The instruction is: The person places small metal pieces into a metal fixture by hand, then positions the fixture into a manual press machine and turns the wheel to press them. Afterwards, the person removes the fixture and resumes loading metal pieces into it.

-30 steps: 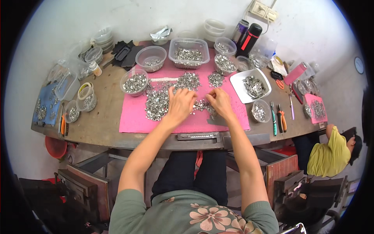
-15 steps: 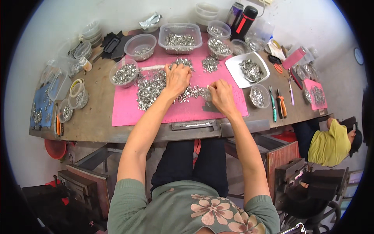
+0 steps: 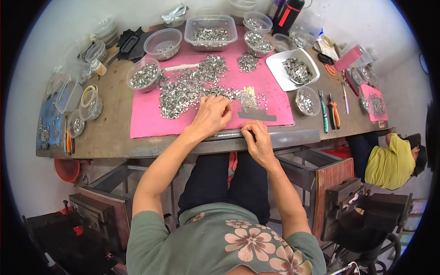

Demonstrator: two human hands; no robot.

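Note:
My left hand (image 3: pixel 211 114) is closed, thumb and fingers together, at the near edge of the pink mat (image 3: pixel 151 126); whatever it pinches is too small to make out. At the bench's front edge, my right hand (image 3: pixel 259 143) is closed in a pinch beside a narrow metal holder (image 3: pixel 224 134) with a row of small bright pieces. Its fingertips hide what they grip. A broad pile of small silver metal pieces (image 3: pixel 176 98) lies on the mat just beyond my left hand. Beyond the right hand are a grey strip (image 3: pixel 257 115) and a small pale block (image 3: pixel 249 90).
Clear tubs of metal pieces (image 3: pixel 143 76) and a white tray (image 3: pixel 275 71) stand around the mat. Green-handled tweezers (image 3: pixel 324 117) and orange-handled pliers (image 3: pixel 336 114) lie to the right. A person in a yellow top (image 3: pixel 389 162) sits at far right.
Both hands have drawn back toward me from the pile to the bench's front edge. The grey strip and pale block, mostly covered before, now show. The whole view has shifted slightly.

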